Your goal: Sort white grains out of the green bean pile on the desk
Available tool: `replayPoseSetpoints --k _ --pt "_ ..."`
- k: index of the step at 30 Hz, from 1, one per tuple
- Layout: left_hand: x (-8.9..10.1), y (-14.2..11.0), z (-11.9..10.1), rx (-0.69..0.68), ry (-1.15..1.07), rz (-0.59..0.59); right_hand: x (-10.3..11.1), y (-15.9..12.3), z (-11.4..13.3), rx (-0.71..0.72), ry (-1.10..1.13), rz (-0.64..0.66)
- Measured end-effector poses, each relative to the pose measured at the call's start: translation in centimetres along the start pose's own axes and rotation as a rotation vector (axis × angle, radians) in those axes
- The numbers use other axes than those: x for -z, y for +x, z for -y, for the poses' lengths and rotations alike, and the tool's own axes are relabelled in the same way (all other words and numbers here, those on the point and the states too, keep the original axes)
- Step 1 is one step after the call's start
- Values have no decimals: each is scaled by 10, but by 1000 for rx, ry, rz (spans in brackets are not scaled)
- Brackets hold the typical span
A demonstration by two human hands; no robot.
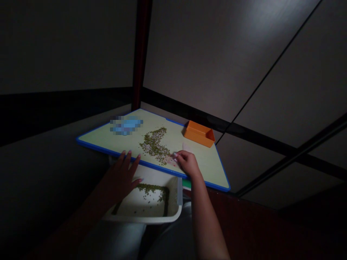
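Observation:
Small green grains or pods (154,143) lie scattered over the middle of a pale, blue-edged tabletop (202,164). My right hand (187,162) rests at the near right side of this spread, thumb and fingertips pinched together; what they hold, if anything, is too small to make out. My left hand (126,171) lies at the table's near edge, fingers spread and holding nothing. Below that hand, on my lap, a white tub (173,217) has more of the green bits along its inner sides. Part of the tub is hidden by my left hand.
An orange rectangular box (199,134) stands at the far right edge of the tabletop. A blurred-out light blue item (126,125) lies at the far left. Walls or panels close in behind the table, with a dark red post (141,54) at the corner.

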State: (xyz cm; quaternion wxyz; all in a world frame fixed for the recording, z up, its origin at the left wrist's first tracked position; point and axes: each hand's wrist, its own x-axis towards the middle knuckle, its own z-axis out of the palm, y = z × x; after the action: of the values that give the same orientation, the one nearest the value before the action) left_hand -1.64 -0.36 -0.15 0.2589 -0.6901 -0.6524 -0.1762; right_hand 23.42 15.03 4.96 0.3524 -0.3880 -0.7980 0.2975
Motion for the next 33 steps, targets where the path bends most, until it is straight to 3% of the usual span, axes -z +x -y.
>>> replayPoseSetpoints --k 5,12,22,33 --pt "2 0 1 -6 5 2 5 -5 0 -50 151 -46" --pt "0 0 0 -6 -30 5 8 -9 -3 -132 254 18" --pt "3 0 -1 28 -93 21 6 -8 -2 -130 147 -33" --pt "5 1 -1 26 -66 35 5 -7 -1 -97 91 17"
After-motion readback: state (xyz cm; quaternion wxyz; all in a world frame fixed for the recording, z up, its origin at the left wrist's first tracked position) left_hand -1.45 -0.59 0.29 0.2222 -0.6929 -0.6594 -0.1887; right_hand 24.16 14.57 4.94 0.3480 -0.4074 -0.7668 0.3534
